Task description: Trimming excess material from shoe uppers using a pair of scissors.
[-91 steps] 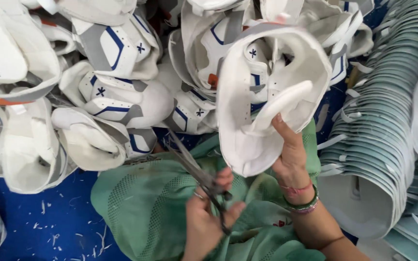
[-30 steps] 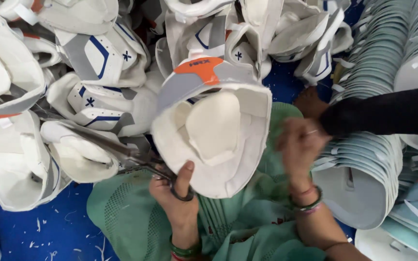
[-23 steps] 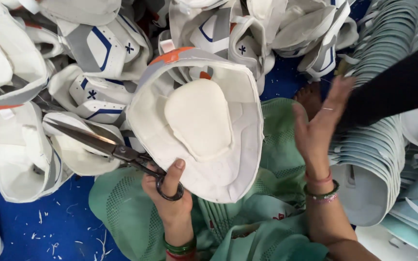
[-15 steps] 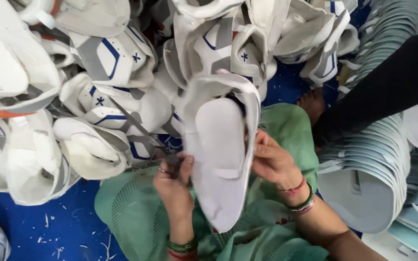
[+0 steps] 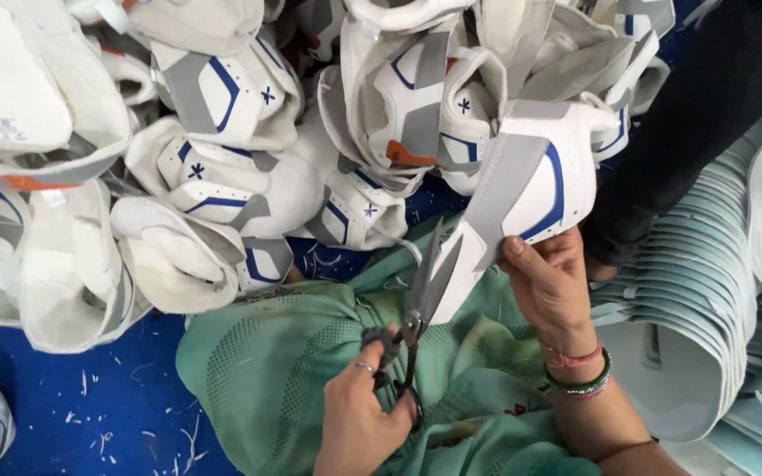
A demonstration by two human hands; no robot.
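Observation:
My right hand (image 5: 550, 284) grips a white shoe upper (image 5: 522, 198) with grey and blue panels, held up over my lap with its outer side showing. My left hand (image 5: 365, 414) holds dark scissors (image 5: 421, 300) by the handles. The blades are parted and point up at the lower left edge of the upper. Green mesh cloth (image 5: 284, 370) covers my lap under both hands.
A heap of white shoe uppers (image 5: 222, 159) with blue marks fills the left and the top. Stacks of pale curved pieces (image 5: 707, 300) stand on the right. Another person's dark sleeve (image 5: 707, 106) reaches in at top right. White snippets lie on the blue floor (image 5: 72, 414).
The upper has been turned from its white inside to its grey and blue outer side and shifted right. The scissors now point up at its edge.

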